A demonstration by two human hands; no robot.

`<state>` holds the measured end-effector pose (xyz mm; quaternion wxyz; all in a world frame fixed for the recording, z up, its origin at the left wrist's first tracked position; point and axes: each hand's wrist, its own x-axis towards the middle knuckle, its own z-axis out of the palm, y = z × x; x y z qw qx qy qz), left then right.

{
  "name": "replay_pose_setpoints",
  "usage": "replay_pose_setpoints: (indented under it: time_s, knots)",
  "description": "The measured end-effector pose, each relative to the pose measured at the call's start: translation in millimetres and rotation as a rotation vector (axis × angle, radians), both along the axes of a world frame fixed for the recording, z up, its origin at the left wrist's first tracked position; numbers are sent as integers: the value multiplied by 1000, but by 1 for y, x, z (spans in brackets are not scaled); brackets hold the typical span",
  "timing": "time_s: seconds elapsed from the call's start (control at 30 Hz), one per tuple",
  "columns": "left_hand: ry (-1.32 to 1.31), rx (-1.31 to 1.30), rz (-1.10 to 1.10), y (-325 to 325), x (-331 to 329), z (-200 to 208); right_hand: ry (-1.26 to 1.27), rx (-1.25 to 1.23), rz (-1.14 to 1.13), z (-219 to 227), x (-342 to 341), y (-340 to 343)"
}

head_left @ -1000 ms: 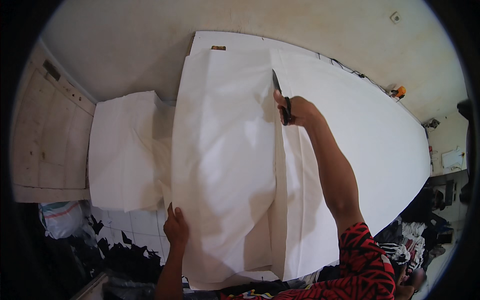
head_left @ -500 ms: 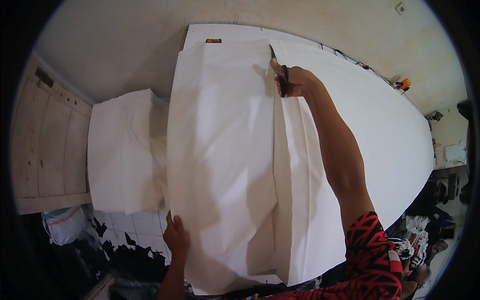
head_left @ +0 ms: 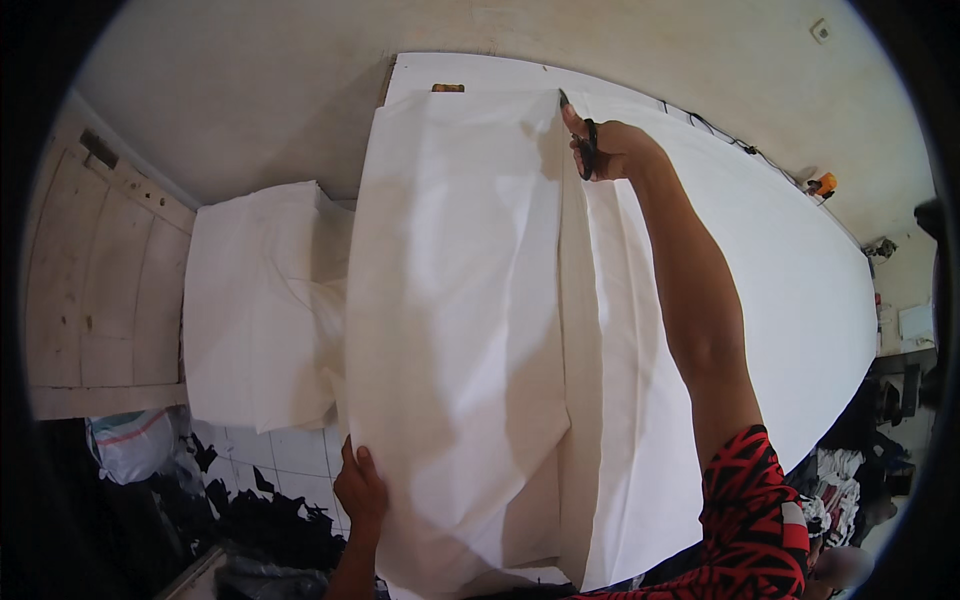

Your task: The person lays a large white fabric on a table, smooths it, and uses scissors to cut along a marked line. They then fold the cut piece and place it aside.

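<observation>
A wide sheet of white cloth (head_left: 450, 330) lies over the table, with a long slit running from the near side to its far edge. At the far end of that slit, my right hand (head_left: 612, 150) grips black-handled scissors (head_left: 589, 152), the blades pointing to the cloth's far edge. How far the blades are parted is too small to tell. My left hand (head_left: 361, 487) is at the cloth's near left edge, its fingers closed on the border. Right of the slit, a strip of cloth (head_left: 622, 400) lies in lengthwise folds.
Left of the table stands a stack of white cloth (head_left: 255, 310), beside a wooden door (head_left: 105, 280). Black scraps (head_left: 265, 525) and a white sack (head_left: 133, 445) lie on the floor. A cable (head_left: 715, 128) and an orange object (head_left: 824, 185) line the far table edge by the wall.
The whole view has shifted slightly, so the table appears farther right. My right hand and the scissors have edged toward the cloth's far edge. My left hand stays at the left border.
</observation>
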<state>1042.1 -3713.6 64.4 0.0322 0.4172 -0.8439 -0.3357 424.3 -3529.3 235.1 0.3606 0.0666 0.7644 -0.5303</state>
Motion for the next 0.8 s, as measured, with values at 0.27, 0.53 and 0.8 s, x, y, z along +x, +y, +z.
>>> replay_pose_setpoints:
  time_s: [0.27, 0.53, 0.8]
  knots:
    - [12, 24, 15, 0, 4, 2, 227, 35, 9, 4, -12, -5]
    - [392, -239, -136, 19, 13, 30, 369, -115, 265, 31, 225, 154]
    - [20, -258, -1112, 192, 91, 75, 405, 573, -131, 34, 549, 358]
